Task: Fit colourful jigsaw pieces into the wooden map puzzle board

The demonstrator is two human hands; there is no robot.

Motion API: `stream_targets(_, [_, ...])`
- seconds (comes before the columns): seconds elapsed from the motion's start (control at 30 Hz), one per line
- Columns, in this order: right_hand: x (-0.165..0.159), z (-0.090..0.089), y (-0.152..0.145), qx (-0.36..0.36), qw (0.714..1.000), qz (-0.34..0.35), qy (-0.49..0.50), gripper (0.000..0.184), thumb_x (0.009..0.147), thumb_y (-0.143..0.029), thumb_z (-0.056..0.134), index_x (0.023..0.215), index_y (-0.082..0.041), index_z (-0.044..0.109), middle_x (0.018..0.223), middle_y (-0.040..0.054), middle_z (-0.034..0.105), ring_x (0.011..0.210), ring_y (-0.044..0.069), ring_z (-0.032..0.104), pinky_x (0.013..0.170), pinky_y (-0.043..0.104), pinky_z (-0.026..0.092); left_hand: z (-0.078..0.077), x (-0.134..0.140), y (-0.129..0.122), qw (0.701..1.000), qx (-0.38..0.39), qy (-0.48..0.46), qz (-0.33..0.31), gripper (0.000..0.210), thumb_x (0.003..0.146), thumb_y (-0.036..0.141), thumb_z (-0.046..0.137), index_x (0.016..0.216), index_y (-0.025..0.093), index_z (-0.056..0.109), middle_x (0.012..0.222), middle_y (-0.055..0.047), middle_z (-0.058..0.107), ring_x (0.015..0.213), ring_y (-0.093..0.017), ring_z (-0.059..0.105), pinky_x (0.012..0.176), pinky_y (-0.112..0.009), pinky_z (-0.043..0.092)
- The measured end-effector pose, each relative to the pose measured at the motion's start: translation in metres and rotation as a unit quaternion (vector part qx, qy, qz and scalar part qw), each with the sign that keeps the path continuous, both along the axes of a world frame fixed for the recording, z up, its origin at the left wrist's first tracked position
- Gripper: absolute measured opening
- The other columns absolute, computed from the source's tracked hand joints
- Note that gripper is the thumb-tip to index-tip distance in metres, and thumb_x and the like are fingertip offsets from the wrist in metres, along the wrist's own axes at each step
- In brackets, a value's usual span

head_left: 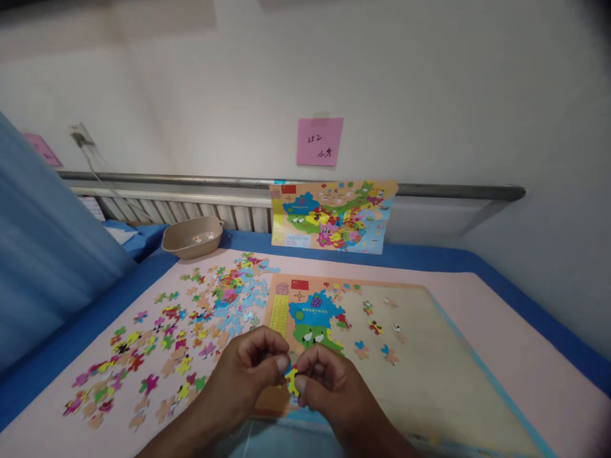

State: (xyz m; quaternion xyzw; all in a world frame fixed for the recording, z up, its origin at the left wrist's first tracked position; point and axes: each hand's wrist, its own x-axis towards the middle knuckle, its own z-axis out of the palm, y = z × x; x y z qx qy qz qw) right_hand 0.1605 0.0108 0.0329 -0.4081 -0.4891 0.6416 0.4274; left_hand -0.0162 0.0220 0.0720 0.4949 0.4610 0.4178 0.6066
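A small yellow puzzle piece [291,383] is up above the near left part of the puzzle board [449,362]. Its long way runs from the far side of the board toward the near side, and its far end leans a little to the left. Fingers cover some of it, so I cannot tell its whole shape, or whether it touches the board. The right hand [328,381] has the piece in a tight pinch, with the thumb on its right side and the other fingers curled in. The left hand [254,366] is nearly closed too, with its thumb and first finger close together, right at the far left end of the piece. I cannot tell if that hand is gripping the piece or just next to it. Just past the hands, on the left part of the board, blue and green map pieces [310,316] are joined up. A few loose pieces [389,354] lie apart from each other in the middle of the board. Left of the board, lots of bright pieces [150,383] are spread out on a pink sheet [496,302]. A tan basket [193,238] sits beyond them, far to the left of the board. Behind the board, a map picture [334,216] stands up.
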Motion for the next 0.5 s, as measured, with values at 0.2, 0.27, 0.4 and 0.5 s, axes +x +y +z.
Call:
stream_targets(0.2, [-0.003,0.005,-0.001,-0.042,0.999,-0.011,0.002,0.033,0.072,-0.043,0.075,0.08,-0.022,0.052,0.061,-0.0032,0.059,0.057,0.013,0.053,0.057,0.024,0.042,-0.01,0.008,-0.006,1.0,-0.002,-0.003,0.031,0.024,0.065,0.035,0.083,0.077,0.018,0.07,0.069,-0.001,0.064,0.064,-0.014,0.058,0.061,-0.025,0.046])
stream_targets(0.27, [-0.003,0.004,-0.001,-0.036,0.999,-0.01,0.002,0.032,0.072,-0.042,0.076,0.082,-0.022,0.053,0.063,-0.0035,0.059,0.059,0.013,0.055,0.058,0.024,0.042,-0.011,0.008,-0.006,1.0,-0.01,0.01,0.022,0.024,0.065,0.036,0.082,0.075,0.018,0.07,0.068,-0.001,0.064,0.063,-0.014,0.058,0.061,-0.025,0.046])
stream_targets(0.4, [-0.002,0.006,0.0,-0.015,1.0,-0.006,-0.001,0.032,0.077,-0.048,0.072,0.08,-0.021,0.056,0.066,-0.003,0.056,0.061,0.013,0.055,0.059,0.024,0.042,-0.012,0.008,-0.004,0.999,-0.029,0.027,0.003,0.023,0.066,0.036,0.079,0.076,0.017,0.071,0.064,0.0,0.063,0.06,-0.013,0.055,0.059,-0.025,0.043])
stream_targets(0.5, [0.0,0.01,0.001,-0.037,0.999,-0.006,0.002,0.038,0.077,-0.055,0.072,0.079,-0.02,0.055,0.065,-0.0031,0.056,0.054,0.011,0.051,0.057,0.025,0.042,-0.013,0.007,-0.005,0.999,-0.006,0.047,-0.001,0.019,0.07,0.035,0.075,0.08,0.019,0.071,0.068,-0.001,0.064,0.064,-0.015,0.057,0.061,-0.026,0.044])
